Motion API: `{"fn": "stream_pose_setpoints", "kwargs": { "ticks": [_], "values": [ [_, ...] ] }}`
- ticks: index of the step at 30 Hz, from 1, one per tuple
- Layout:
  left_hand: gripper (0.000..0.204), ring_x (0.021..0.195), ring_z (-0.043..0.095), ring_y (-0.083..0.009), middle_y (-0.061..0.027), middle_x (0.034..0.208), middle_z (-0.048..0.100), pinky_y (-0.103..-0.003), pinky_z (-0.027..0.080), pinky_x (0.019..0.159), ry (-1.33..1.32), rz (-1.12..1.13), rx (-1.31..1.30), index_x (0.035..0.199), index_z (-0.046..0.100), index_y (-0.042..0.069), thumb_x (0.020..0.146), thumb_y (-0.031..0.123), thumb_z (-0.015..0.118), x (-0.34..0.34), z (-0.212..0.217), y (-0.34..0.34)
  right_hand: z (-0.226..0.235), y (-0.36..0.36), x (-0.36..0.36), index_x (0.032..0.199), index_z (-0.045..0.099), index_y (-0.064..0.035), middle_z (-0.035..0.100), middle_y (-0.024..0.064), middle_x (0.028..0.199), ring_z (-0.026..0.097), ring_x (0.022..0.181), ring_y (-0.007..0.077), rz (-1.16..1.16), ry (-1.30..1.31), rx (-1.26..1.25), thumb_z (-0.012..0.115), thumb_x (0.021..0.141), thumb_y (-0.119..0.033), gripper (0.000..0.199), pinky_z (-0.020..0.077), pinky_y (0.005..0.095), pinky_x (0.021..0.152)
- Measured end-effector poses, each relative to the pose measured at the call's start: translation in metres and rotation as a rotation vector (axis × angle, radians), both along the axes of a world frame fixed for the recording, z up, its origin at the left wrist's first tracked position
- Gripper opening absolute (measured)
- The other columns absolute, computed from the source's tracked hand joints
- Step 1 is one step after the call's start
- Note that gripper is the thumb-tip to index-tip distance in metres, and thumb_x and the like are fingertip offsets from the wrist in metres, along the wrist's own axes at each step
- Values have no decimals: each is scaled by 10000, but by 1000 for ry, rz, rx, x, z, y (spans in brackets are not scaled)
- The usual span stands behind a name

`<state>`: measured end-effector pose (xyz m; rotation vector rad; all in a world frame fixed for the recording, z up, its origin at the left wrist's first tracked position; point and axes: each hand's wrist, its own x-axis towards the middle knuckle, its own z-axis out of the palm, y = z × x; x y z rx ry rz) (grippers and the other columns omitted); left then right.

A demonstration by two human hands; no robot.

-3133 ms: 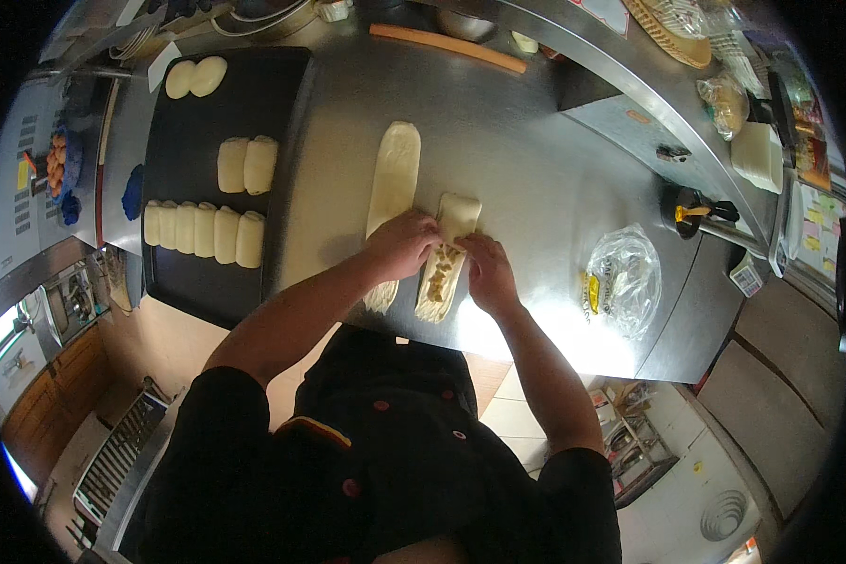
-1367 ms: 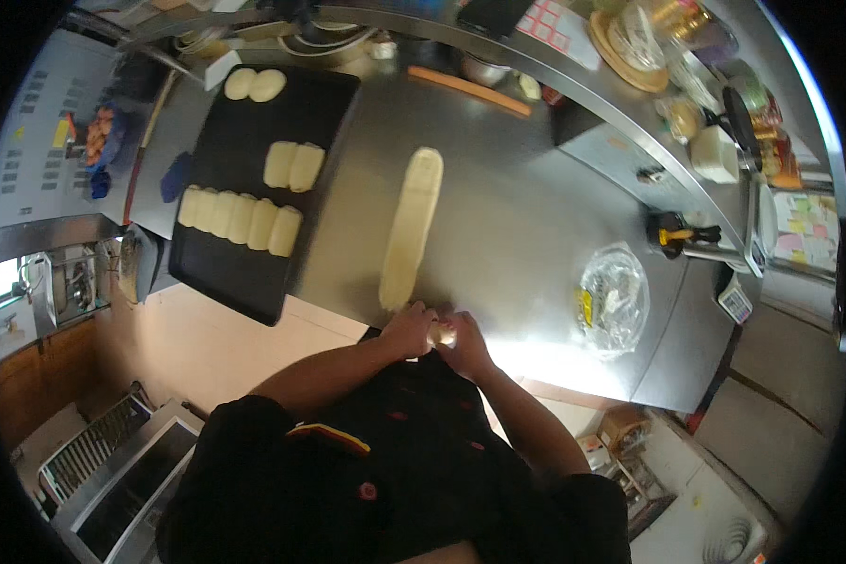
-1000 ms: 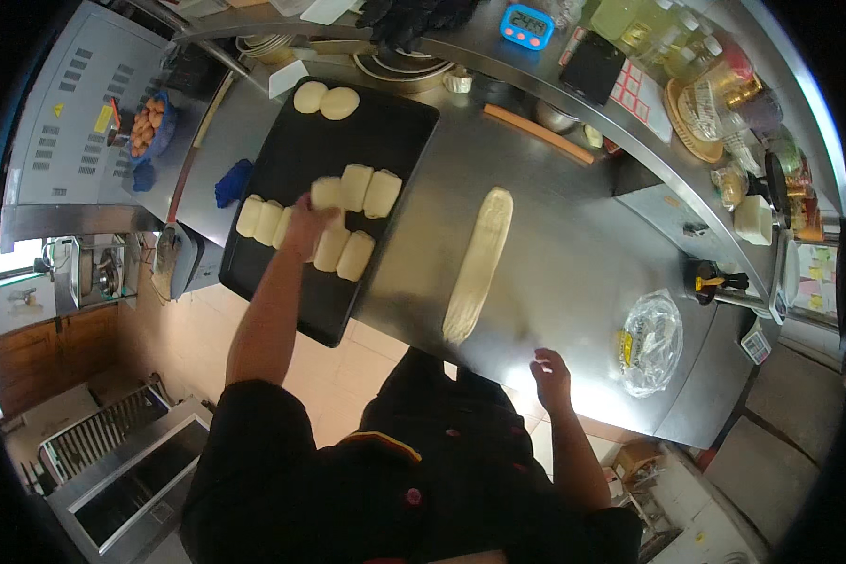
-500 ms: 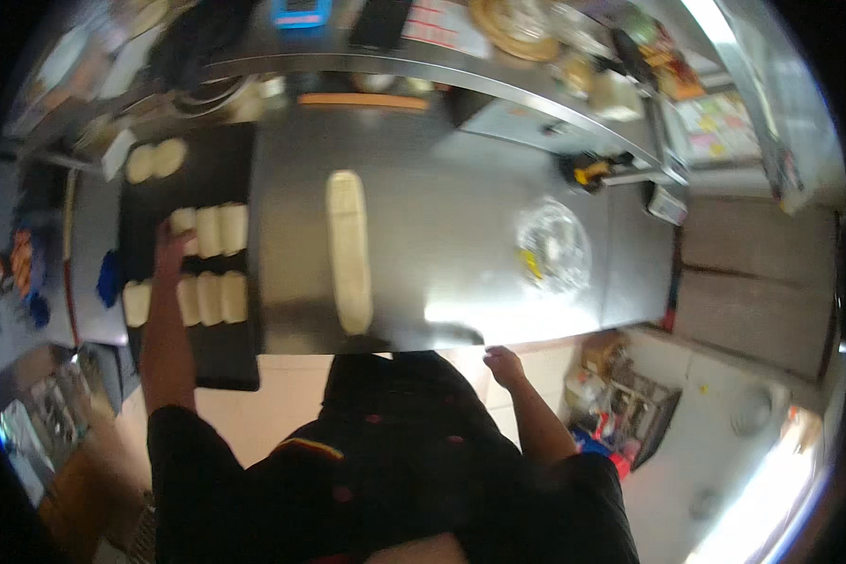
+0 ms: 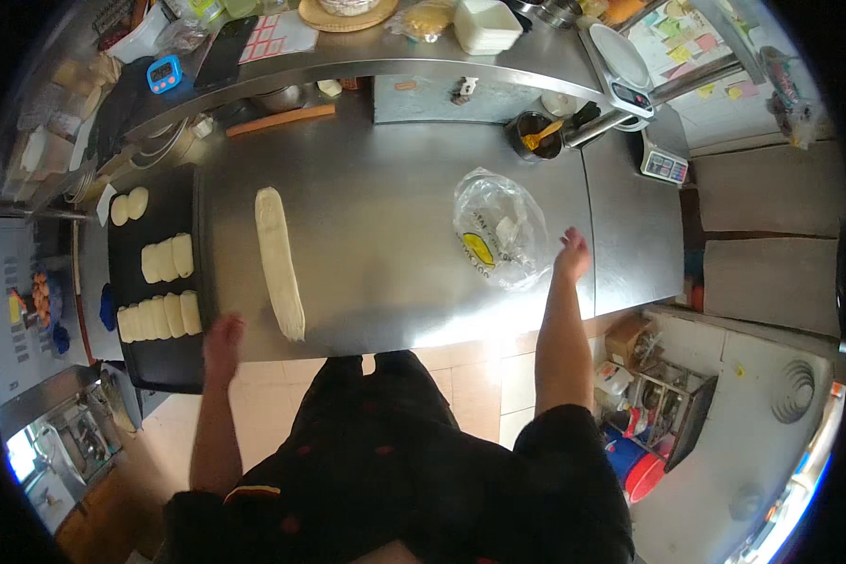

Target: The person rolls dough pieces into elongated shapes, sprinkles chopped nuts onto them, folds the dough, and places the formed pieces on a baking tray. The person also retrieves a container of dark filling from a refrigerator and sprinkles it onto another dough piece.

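Observation:
A long flat strip of dough (image 5: 279, 263) lies front to back on the steel table, left of its middle. On the black tray (image 5: 160, 368) at the left are two rows of short dough pieces (image 5: 167, 259) and a pair of rounder pieces (image 5: 129, 205) behind them. My left hand (image 5: 223, 348) hovers near the tray's front right corner, empty and slightly blurred, its fingers stretched out. Over on the right, my right hand (image 5: 573, 252) is beside a clear plastic bag (image 5: 503, 230) that lies on the table. Its fingers are loosely apart and hold nothing.
A black pot (image 5: 526, 146) with a yellow-coated spatula stands at the back right, near a digital scale (image 5: 665, 160). A wooden rolling pin (image 5: 282, 119) lies at the back left. Above the table's rear runs a steel shelf (image 5: 348, 70) with a blue timer (image 5: 164, 74).
My left hand has left the dough pieces on the tray and come back toward me and to the right. My right hand has moved from the table's front edge to beside the plastic bag.

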<state>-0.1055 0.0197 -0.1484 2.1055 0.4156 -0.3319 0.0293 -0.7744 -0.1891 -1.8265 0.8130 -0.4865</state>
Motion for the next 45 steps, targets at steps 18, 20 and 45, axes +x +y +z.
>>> {"fn": "stream_pose_setpoints", "kwargs": {
  "ticks": [18,20,45],
  "values": [
    [346,1065,673,-246,-106,1124,711,-369,525,958,-239,95,102,1246,657,52,907,98,708,-92,175,-131,123,358,-43,922,711,-103,630,124,1005,655,917,339,1569,-71,-520,658,832,-50,117,546,416,788],
    [358,1115,653,-290,-108,1177,703,-395,513,985,-502,-66,281,1235,671,60,881,88,717,-89,224,-111,157,415,-51,924,731,-159,609,81,1045,671,910,310,1742,-137,-546,669,801,-60,170,563,423,796],
    [370,966,658,-229,-77,1027,624,-365,573,856,-894,1225,-1076,1105,543,114,825,-114,625,-394,201,385,275,1099,-331,1264,592,-24,651,188,1168,625,1101,396,2223,-871,30,686,870,-141,422,508,468,945]
  ]
}}
